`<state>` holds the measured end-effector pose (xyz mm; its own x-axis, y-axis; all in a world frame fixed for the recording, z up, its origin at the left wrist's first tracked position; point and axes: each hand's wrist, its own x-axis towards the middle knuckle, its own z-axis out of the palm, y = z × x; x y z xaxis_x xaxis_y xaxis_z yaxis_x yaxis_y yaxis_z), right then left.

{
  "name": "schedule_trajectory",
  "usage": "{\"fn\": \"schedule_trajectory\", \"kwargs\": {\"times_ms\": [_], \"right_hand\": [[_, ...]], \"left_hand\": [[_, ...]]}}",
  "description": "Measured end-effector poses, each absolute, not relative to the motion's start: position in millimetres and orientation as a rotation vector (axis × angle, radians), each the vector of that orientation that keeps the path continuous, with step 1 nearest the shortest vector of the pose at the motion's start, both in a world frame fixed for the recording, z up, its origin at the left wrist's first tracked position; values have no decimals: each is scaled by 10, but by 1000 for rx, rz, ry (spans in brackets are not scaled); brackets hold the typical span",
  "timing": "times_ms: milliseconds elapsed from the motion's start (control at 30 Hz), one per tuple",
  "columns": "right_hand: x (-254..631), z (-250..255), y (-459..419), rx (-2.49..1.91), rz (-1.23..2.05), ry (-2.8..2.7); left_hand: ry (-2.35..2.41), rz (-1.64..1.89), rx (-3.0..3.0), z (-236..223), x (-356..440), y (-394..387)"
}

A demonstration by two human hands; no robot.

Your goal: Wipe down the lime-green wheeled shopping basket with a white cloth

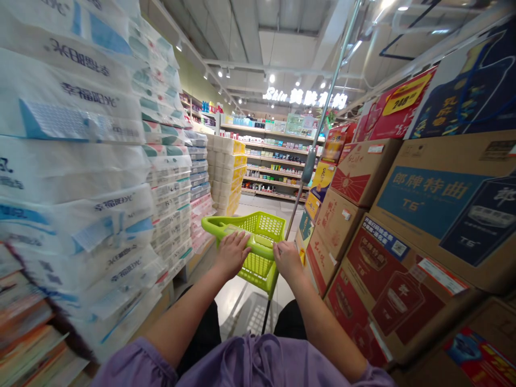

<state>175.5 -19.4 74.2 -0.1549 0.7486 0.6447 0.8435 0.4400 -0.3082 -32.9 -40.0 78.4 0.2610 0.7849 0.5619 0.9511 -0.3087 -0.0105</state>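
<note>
As the aisle runs ahead, plastic-wrapped tissue packs (72, 161) tower left of the lime-green shopping basket (262, 228), printed cardboard cartons (419, 215) stack right of it, its long axis pointing forward, its metal pole (312, 156) slanting up rightward, left hand (231, 253) and right hand (287, 259) closed around its handle (258, 242)

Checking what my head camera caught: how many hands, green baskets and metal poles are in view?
Hands: 2 (left hand, right hand)
Lime-green plastic basket: 1
Metal pole: 1
Total: 4
</note>
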Motion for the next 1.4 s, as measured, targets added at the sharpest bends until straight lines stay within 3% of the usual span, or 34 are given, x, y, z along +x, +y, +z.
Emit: {"fn": "schedule_trajectory", "kwargs": {"times_ms": [233,467,733,967,1167,1400], "right_hand": [[1768,871,-106,-1611,-119,-1834],[1487,824,-158,-1323,-22,-1823],[1749,941,57,-1482,-27,-1699],[1337,922,-33,-1137,-75,-2064],[1766,1164,83,-1653,182,-1951],[1814,1136,57,-1703,119,-1925]], "left_hand": [[-1538,-631,-2236,727,-127,-464],[-1358,-652,-2282,723,-163,-439],[-1632,-739,-2017,705,-454,-390],[-1473,-772,-2096,653,-294,-481],[-1402,-745,-2163,701,-235,-575],[-1417,-862,-2110,750,-230,-676]]}}
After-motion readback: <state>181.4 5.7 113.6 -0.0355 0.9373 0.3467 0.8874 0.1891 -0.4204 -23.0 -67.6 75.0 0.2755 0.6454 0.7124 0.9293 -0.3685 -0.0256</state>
